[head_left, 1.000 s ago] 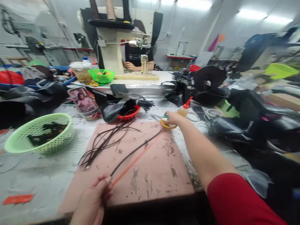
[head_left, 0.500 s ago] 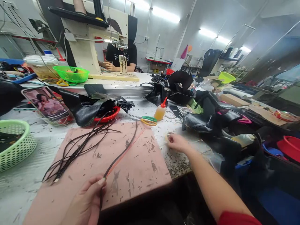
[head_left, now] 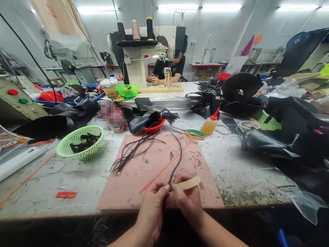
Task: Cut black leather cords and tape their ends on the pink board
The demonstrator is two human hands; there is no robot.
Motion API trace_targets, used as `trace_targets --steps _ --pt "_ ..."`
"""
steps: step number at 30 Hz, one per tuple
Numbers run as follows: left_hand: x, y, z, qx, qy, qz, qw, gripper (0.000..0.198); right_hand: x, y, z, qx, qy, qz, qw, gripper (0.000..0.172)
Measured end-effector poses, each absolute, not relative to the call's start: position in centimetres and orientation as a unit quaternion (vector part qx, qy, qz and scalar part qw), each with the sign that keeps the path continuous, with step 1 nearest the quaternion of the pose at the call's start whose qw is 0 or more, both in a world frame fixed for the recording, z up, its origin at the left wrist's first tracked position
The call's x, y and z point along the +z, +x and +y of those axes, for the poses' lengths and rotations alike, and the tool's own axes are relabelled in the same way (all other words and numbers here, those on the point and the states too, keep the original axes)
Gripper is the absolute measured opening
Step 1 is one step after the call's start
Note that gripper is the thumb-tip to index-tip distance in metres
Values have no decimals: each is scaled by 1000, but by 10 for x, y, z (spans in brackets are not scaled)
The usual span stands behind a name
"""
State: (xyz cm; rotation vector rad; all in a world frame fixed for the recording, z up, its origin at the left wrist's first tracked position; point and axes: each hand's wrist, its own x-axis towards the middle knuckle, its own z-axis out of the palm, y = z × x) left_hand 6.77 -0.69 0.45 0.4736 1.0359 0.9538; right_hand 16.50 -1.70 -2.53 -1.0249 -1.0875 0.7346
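My left hand [head_left: 154, 206] pinches the lower end of a black braided cord [head_left: 180, 156] over the pink mat [head_left: 123, 195]. Touching it from the right, my right hand [head_left: 189, 195] is closed around a roll of beige tape [head_left: 190, 183], its fingertips at the cord where my left hand grips it. Whether the tape sticks to the cord is hidden by my fingers. On the mat's left half lies a bundle of black cords [head_left: 131, 154]. Scissors [head_left: 195, 134] with green and yellow handles rest at the mat's far edge, beside a glue bottle [head_left: 209, 125] with a red tip.
A light green basket [head_left: 82, 140] with black pieces stands to the left. Behind the mat, a red bowl [head_left: 154, 127] sits under black leather. Black leather pieces [head_left: 272, 140] pile up at the right. Across the table a person [head_left: 169, 70] sits behind a sewing machine [head_left: 133, 65].
My right hand has come from the table at the right, bringing the tape roll to the cord in my left hand. The view has turned left.
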Motion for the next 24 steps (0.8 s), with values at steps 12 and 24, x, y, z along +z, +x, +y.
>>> trace_targets --steps 12,24 --pt "9 61 -2 466 193 472 723 19 -7 194 -12 243 -547 -602 529 5" --pt "13 57 -4 457 263 468 709 16 -6 156 -21 577 -420 -213 667 27"
